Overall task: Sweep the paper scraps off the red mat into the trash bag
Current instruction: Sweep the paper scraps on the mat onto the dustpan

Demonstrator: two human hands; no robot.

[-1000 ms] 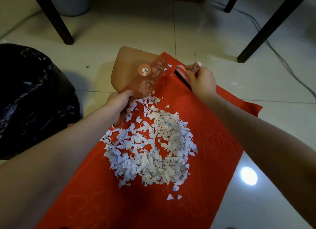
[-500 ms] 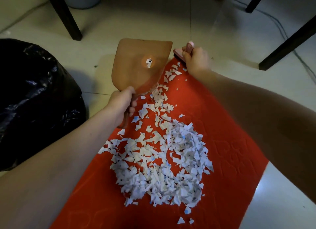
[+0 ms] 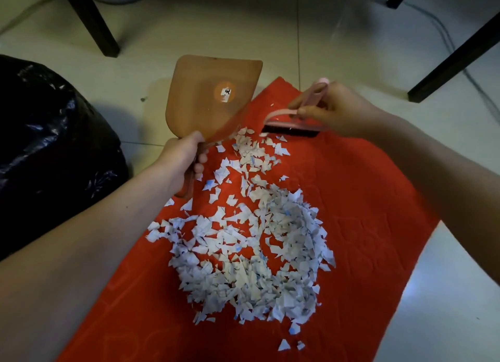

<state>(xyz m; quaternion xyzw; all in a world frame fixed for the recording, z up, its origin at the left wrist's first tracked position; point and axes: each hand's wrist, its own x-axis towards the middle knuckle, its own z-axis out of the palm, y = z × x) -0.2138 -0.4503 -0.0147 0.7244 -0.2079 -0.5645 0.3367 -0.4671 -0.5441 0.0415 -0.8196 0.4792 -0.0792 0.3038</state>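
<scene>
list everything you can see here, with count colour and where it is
red mat: one, red, on the pale floor tiles
paper scraps: many, white with blue marks, piled on the mat
dustpan: one, translucent brown, at the mat's far left edge
brush: one, pink with black bristles, mat's far end
trash bag: one, black, left of mat
furniture legs: three, black, far floor
cable: one, dark, floor far right
left hand: grips dustpan handle
right hand: holds brush

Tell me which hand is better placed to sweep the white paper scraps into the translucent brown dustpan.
Right, likely. The right hand grips the pink black-bristled hand brush, its bristles at the far edge of the scraps on the red mat. The left hand only holds the dustpan by its handle.
</scene>
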